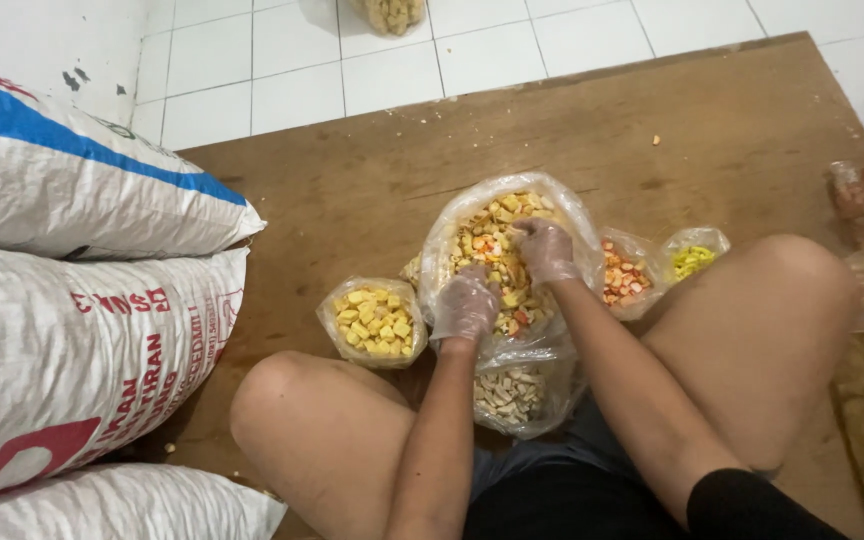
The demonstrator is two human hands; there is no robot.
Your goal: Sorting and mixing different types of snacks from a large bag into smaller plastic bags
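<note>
Both gloved hands, left hand (465, 303) and right hand (546, 250), dig in the clear bag (452, 225).

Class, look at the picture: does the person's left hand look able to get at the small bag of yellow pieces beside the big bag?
Probably yes. The left hand rests at the big bag's near edge, and the small bag of yellow pieces stands open-topped just to its left on the wooden board, with nothing between them.
</note>
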